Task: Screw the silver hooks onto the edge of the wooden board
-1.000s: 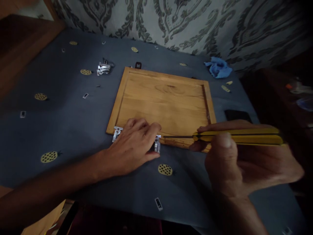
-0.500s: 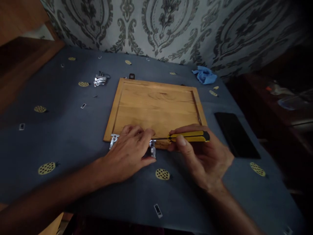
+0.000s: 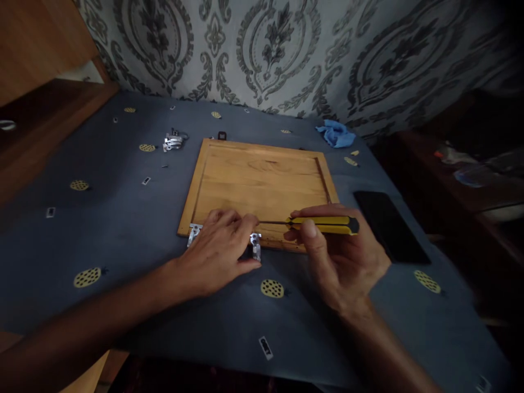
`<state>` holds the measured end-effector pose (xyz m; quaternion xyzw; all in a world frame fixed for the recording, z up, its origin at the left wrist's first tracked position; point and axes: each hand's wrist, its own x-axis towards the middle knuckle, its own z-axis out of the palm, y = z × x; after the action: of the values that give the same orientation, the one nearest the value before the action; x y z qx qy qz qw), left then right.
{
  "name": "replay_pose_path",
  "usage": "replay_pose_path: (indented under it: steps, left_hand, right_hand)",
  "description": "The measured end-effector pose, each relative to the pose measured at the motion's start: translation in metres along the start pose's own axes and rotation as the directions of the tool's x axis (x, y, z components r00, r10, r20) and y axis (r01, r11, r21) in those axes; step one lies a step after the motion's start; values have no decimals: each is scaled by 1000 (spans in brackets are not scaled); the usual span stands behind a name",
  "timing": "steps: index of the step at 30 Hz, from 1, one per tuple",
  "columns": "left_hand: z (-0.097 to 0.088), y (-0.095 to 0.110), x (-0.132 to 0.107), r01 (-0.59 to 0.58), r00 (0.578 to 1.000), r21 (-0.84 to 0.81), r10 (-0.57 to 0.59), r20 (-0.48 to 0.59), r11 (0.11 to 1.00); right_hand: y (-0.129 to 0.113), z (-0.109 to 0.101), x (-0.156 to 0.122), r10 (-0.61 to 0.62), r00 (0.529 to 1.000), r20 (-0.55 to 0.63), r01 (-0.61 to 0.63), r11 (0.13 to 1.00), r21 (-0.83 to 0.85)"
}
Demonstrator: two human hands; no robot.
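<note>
The table is covered with a dark blue cloth (image 3: 102,229) that has yellow pineapple prints (image 3: 272,287) and small black and white marks. A wooden panel (image 3: 262,180) lies flat in the middle of it. A metal hinge (image 3: 256,246) sits at the panel's near edge and hangs over onto the cloth. A small pile of metal fittings (image 3: 172,142) lies far to the left, well apart from the panel. A crumpled blue rag (image 3: 335,134) lies near the wall. A flat black slab (image 3: 388,224) lies just to the right of the panel.
</note>
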<state>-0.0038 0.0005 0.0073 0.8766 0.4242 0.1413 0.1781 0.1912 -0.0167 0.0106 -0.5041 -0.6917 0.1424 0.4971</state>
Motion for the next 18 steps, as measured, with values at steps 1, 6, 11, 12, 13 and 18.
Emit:
replay_pose_path:
  steps: [1,6,11,12,13,18]
  left_hand:
    - [0,0,0,1,1000,-1,-1,0,1000]
    - [0,1,0,3,1000,-15,-3,-13,1000]
    - [2,-1,-1,-25,999,-8,24,-40,1000]
    - [2,-2,-1,-29,999,-5,29,-42,1000]
    - [2,-2,-1,-34,999,-1,34,-42,999]
    - [1,-2,-2,-51,997,13,51,-51,999]
  right_hand:
    - [0,0,0,-19,1000,25,18,1000,4]
    - [-1,1,3,-95,995,-3,95,994,-60]
    - [-3,2,6,-140,988,64,144,988,-62]
    - [-2,2,6,-130,990,50,133,989,-59]
    - [-1,3,6,-127,991,43,129,990,-54]
    - [4,4,6,-90,994,61,91,996,-21]
